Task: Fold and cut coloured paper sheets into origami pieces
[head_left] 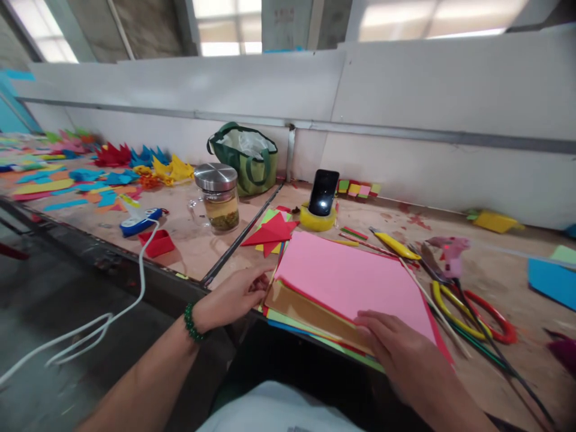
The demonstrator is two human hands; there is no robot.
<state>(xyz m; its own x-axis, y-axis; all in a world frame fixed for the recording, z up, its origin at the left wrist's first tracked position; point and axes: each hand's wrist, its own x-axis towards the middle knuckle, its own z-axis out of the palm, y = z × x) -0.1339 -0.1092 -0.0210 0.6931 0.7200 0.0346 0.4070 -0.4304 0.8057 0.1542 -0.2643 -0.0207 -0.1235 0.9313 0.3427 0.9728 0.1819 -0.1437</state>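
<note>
A stack of coloured paper sheets (310, 312) lies at the table's near edge, with a pink sheet (346, 276) on top. My left hand (234, 294), a green bead bracelet on its wrist, pinches the stack's left corner with closed fingers. Over the near right corner of the pink sheet, my right hand (396, 348) rests with its fingers pressing on the paper. A folded red paper star (272, 231) sits just beyond the stack.
A phone (323, 192) stands in a yellow tape roll. A lidded glass jar (219, 198), a green bag (247, 157), yellow and red scissors (472, 312), a yellow cutter (396, 244) and a white cable (135, 288) are around. Folded paper shapes (135, 159) cover the far left.
</note>
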